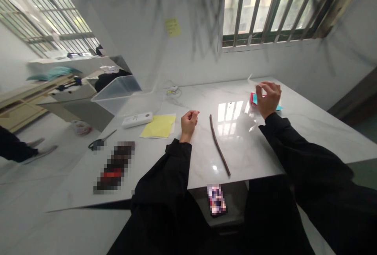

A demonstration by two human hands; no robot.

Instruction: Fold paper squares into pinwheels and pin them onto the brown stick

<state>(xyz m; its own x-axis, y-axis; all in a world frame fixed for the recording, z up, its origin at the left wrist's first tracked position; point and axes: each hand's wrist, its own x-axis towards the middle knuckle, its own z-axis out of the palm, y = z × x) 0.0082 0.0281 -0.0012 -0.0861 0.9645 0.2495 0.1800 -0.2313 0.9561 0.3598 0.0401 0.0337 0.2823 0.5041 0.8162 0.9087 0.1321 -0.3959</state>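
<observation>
My left hand rests on the white marble table with its fingers curled in; nothing shows in it. A thin brown stick lies just to its right, apart from it. My right hand is lifted at the far right, thumb and fingers pinched together. Behind and beneath it lie red and cyan paper pieces. Faint glints around this hand hint at a clear sheet, but I cannot tell whether it grips anything.
Left of my left hand lie yellow paper, a white device, scissors and a blurred dark object. A phone lies on my lap. A clear bin stands far left, where another person's legs show.
</observation>
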